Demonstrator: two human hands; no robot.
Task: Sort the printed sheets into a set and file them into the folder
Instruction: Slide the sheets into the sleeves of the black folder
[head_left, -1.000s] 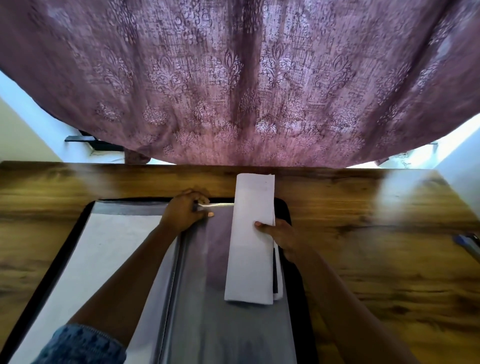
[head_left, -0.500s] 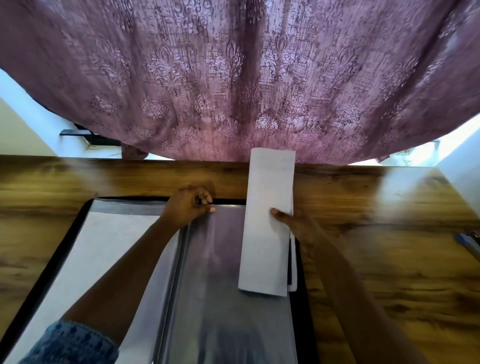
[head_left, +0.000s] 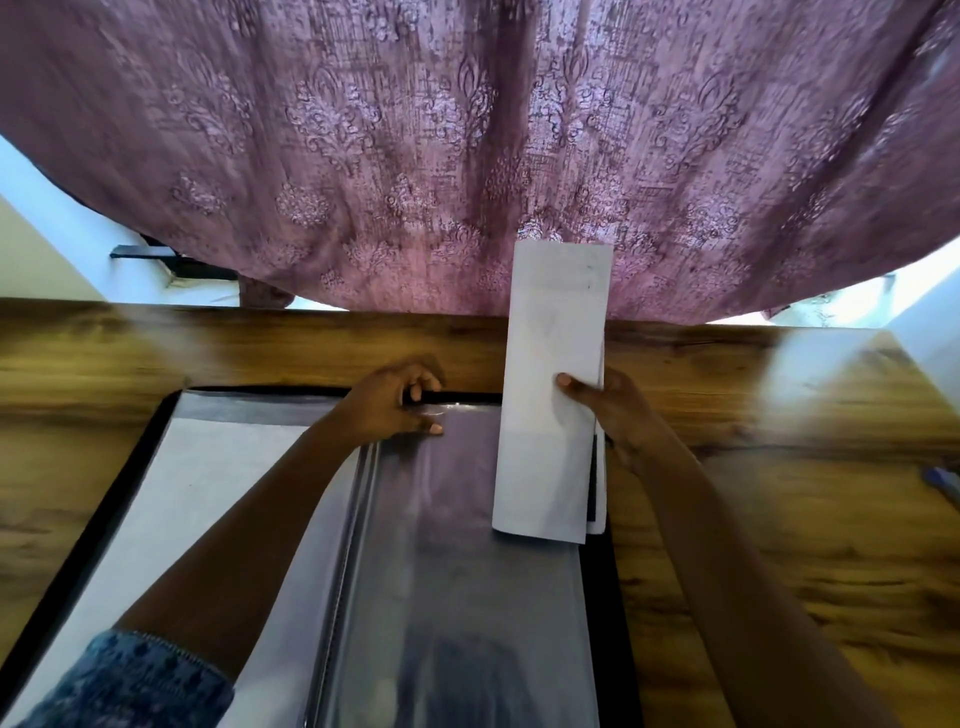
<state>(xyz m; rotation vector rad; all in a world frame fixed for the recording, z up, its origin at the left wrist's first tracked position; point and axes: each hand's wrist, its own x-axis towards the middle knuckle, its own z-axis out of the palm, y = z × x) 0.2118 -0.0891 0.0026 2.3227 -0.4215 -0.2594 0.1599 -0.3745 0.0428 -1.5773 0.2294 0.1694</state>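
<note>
Open black folder (head_left: 106, 488) lies flat on brown wooden table (head_left: 779, 493), plain white page (head_left: 218, 483) sitting in its left-side pocket. Left hand (head_left: 387, 402) has fingers curled, pinching top edge of shiny clear plastic sleeve (head_left: 457, 571) on right half. Right hand (head_left: 615, 410) grasps stack of white printed sheets (head_left: 556, 338), thumb on front – stack held lengthwise over sleeve's right edge, far end showing in front of purple patterned curtain (head_left: 415, 156). Blue patterned cuff (head_left: 130, 686) on left arm.
</note>
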